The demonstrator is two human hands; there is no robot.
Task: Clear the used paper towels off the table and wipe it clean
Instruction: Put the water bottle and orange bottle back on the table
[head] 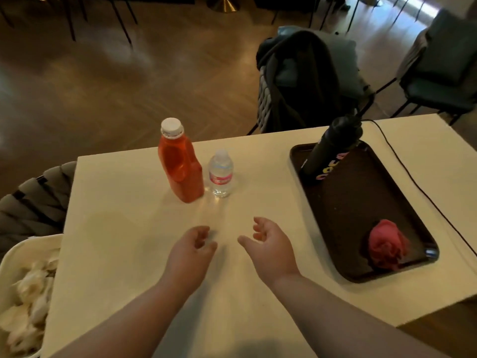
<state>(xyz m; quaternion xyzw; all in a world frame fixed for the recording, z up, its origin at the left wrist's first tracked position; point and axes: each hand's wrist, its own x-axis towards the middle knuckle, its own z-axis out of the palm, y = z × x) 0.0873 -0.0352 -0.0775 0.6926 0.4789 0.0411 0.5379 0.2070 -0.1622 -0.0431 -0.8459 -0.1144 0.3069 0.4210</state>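
**Both hands empty over the table; paper towels in the bin at the left edge**

The left hand (192, 248) and the right hand (268, 244) are held side by side above the near centre of the cream table (124, 228), apart from each other. Both hands have the fingers loosely curled with the thumbs spread, and neither grasps anything. Whether they touch the tabletop cannot be determined.

The crumpled white paper towels (28, 301) lie inside a white bin (10, 257) positioned off the left edge of the table, well apart from the left hand and lower than the tabletop. No part of either hand is in contact with them.

A crumpled pink cloth (386, 244) rests in the near corner of a dark tray (361, 202) on the right side of the table, near the right hand but not touching it. A black bottle (330, 148) with coloured lettering stands at the far end of the same tray.

Beyond the hands, an orange jug (180, 166) with a white cap stands upright, with a small clear water bottle (220, 174) just beside it on its right. A black cable (413, 182) runs along the table to the right of the tray. A chair with dark bags (304, 81) stands behind the far edge
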